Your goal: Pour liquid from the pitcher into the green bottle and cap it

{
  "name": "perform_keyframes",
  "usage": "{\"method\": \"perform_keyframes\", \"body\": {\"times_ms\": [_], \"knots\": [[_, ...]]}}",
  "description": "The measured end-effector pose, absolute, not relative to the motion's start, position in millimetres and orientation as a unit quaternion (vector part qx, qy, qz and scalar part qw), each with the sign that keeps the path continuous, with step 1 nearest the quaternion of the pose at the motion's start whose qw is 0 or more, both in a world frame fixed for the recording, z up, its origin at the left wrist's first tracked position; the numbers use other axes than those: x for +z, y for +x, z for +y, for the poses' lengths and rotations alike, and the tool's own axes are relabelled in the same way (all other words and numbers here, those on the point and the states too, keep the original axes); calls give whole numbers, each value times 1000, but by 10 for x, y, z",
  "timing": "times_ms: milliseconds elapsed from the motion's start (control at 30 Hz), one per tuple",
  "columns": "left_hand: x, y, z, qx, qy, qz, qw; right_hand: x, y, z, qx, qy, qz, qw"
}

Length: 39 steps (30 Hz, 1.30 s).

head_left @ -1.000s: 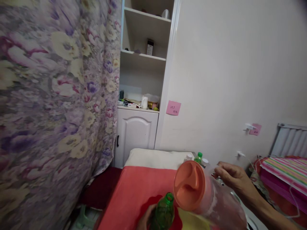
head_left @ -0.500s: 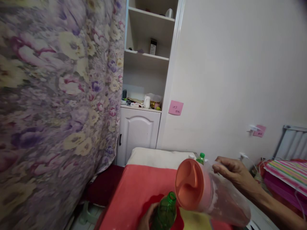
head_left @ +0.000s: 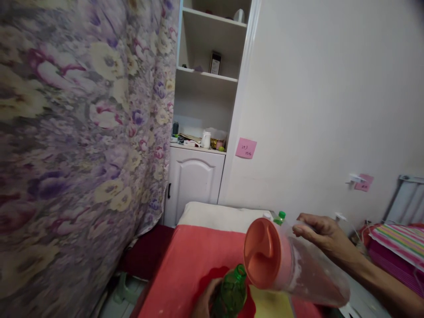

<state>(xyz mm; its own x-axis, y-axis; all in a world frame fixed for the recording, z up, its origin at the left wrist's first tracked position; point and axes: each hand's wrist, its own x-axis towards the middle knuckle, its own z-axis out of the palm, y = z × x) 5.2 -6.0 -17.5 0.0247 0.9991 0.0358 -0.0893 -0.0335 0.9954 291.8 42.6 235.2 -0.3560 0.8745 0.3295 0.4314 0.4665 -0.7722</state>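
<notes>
My left hand [head_left: 206,300] is wrapped round an uncapped green bottle [head_left: 230,293], held upright at the bottom of the head view. My right hand [head_left: 316,232] grips the upper side of a clear plastic pitcher [head_left: 313,274], seemingly by its handle, which the fingers partly hide. The pitcher lies nearly on its side in the air, its orange lid end [head_left: 263,254] turned left, just right of and above the bottle's mouth. Whether the two touch, and whether liquid flows, I cannot make out. Some pinkish contents show low in the pitcher.
Below is a table with a red cover [head_left: 195,251] and a cream cloth [head_left: 212,214]. A green-capped bottle [head_left: 281,217] stands behind the pitcher. Yellow paper [head_left: 271,304] lies under it. A floral curtain [head_left: 82,154] hangs left; a white cabinet [head_left: 197,183] stands behind.
The whole view has shifted slightly, so most things appear a little further right. Both hands keep their grips, and the pitcher and bottle stay close together with hardly any change.
</notes>
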Motion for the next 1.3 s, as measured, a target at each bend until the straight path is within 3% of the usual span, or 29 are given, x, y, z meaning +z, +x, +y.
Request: {"method": "perform_keyframes", "body": {"times_ms": [533, 1300], "knots": [[126, 120, -186, 507, 501, 461, 528, 2466, 2869, 408, 227, -431, -811, 324], [8, 55, -174, 508, 529, 433, 523, 2503, 2836, 401, 215, -447, -822, 281]]}}
